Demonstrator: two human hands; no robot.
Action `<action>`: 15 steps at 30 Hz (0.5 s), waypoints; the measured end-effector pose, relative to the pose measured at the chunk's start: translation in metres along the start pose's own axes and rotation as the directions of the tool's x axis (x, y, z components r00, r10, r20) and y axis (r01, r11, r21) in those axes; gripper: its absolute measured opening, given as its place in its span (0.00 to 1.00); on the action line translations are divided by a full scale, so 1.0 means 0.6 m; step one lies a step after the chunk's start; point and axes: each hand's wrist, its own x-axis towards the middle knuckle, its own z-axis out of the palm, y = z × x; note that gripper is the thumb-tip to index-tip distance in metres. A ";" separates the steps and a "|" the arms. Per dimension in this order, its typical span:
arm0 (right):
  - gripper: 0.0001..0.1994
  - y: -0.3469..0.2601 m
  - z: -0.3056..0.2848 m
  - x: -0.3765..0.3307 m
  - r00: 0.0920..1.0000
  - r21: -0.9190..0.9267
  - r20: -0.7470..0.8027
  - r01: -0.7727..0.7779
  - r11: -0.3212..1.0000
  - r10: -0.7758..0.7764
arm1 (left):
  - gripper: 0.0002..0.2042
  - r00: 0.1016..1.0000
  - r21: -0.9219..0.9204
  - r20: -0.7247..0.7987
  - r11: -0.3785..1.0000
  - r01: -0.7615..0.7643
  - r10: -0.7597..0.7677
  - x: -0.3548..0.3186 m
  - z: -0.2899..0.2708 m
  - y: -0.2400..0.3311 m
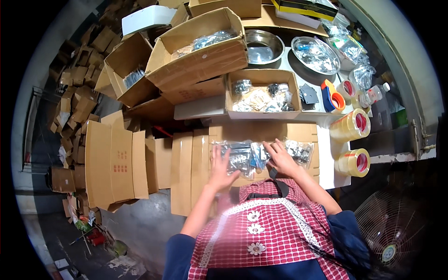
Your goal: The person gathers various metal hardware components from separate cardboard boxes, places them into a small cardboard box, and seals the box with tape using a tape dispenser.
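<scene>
While the left hand (219, 170) rests on the left end of a row of clear bags (239, 161), its thumb stands well apart from its fingers, maybe to keep the plastic from sliding. The right hand (282, 161) bends its fingers over the middle of the row, but I can't tell if they pinch anything. The bags are full of little dark and shiny bits (one part looks blue), and they lie along the middle of a flat cardboard sheet (280, 130), perhaps so that both hands can reach them. That sheet lies on a white counter (330, 171), close to its right edge.

By that right edge stand two fat tape rolls (343, 132), one behind the other, maybe put there to be easy to grab. Past the sheet's far edge sits a small open box (261, 76) of little parts, likely left open for picking. Farther back are a shiny bowl (276, 45) and a full bowl (295, 52), side by side.

Now I count: two hands, two fat rolls, one small open box, two bowls, and one bottle (373, 95) near the far right corner. The bags look like two or three, since their edges run together.
</scene>
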 end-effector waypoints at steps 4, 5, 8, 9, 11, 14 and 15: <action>0.38 0.002 0.005 0.001 0.998 0.022 -0.050 0.042 0.999 -0.041 | 0.43 0.977 -0.312 -0.128 0.942 0.123 -0.170 0.011 0.018 -0.032; 0.37 0.003 0.003 0.002 0.997 0.021 -0.038 0.073 0.997 -0.072 | 0.43 0.979 -0.316 -0.123 0.941 0.120 -0.166 0.011 0.022 -0.034; 0.36 0.011 0.001 -0.003 0.997 0.028 -0.023 0.070 0.997 -0.069 | 0.40 0.992 -0.227 -0.087 0.971 0.071 -0.093 0.020 0.028 -0.023; 0.35 0.015 0.001 -0.005 0.997 0.026 -0.022 0.072 0.997 -0.071 | 0.40 0.993 -0.231 -0.083 0.971 0.061 -0.082 0.023 0.028 -0.016; 0.35 0.015 -0.003 -0.005 0.997 0.036 -0.042 0.062 0.997 -0.061 | 0.40 0.994 -0.172 -0.086 0.983 0.058 -0.073 0.022 0.030 -0.009; 0.36 0.020 -0.005 -0.012 0.996 0.039 -0.071 0.049 0.998 -0.046 | 0.40 0.997 -0.154 -0.042 0.986 0.063 -0.070 0.025 0.032 0.007; 0.36 0.022 -0.003 -0.012 0.996 0.041 -0.068 0.052 0.998 -0.049 | 0.40 0.996 -0.133 -0.021 0.987 0.085 -0.089 0.028 0.030 0.013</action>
